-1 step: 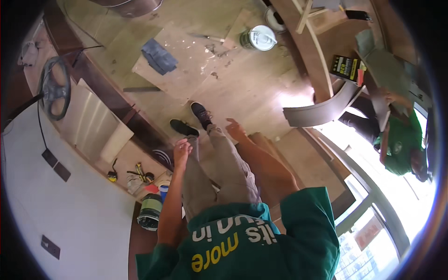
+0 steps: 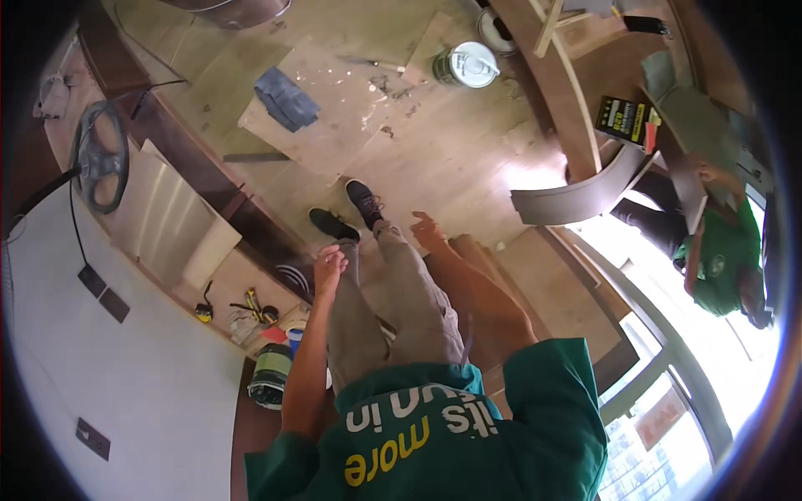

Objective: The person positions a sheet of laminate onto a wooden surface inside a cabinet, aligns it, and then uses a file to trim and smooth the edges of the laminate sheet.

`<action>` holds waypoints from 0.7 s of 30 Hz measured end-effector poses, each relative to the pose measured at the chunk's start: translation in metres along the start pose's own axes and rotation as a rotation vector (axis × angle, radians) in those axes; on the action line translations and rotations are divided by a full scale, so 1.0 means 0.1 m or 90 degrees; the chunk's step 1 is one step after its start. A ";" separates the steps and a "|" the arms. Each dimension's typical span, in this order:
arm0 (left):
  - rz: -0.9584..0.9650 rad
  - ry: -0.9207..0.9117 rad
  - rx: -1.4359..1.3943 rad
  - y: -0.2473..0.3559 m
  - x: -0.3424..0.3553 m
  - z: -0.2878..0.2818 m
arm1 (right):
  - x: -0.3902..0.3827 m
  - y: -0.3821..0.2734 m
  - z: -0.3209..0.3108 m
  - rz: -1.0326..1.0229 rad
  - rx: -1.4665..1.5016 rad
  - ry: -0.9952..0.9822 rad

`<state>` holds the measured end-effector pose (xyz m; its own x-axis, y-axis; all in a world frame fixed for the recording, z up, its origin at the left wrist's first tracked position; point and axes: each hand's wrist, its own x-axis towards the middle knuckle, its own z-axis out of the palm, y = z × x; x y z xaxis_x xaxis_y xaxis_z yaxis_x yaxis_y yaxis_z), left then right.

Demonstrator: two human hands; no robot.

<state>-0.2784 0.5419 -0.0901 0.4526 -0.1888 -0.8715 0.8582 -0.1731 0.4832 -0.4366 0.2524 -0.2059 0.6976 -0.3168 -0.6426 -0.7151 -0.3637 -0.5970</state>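
My left hand [image 2: 330,265] hangs in front of my left thigh, its fingers curled in loosely. I see nothing in it. Farther right, my right hand [image 2: 427,229] is held beside my right leg, fingers partly stretched out and holding nothing. Neither hand touches an object. Nearest the left hand is a wooden ledge [image 2: 219,305] with a yellow-black tape measure [image 2: 204,312] and some small hand tools [image 2: 255,311]. Close to my right forearm lean or lie brown wooden boards [image 2: 535,280]. My dark shoes [image 2: 334,225] stand on the wood-coloured floor.
Ahead lie a folded grey cloth [image 2: 286,98] on a thin board and a white-lidded can [image 2: 474,65]. A steering wheel [image 2: 102,157] is at left; an open dark can [image 2: 270,376] stands below the ledge. Right are a curved panel [image 2: 576,196] and a person in green [image 2: 725,259].
The whole view has shifted very slightly. My hands keep nearly the same pose, and the person in green has moved a little.
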 end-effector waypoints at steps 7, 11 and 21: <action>-0.007 -0.021 0.092 0.13 0.13 0.09 | -0.14 -0.46 -0.18 0.237 0.019 -0.064; 0.002 -0.037 0.120 0.44 0.28 0.21 | 0.09 -0.84 -0.16 0.184 -0.030 -0.039; 0.072 -0.038 0.105 1.28 1.38 0.02 | 1.34 -2.05 -0.33 0.060 0.255 -0.031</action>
<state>-0.1071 0.4919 -0.1483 0.5244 -0.2718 -0.8070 0.7491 -0.3032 0.5889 -0.1950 0.2555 -0.1534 0.6319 -0.2874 -0.7198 -0.7433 0.0385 -0.6679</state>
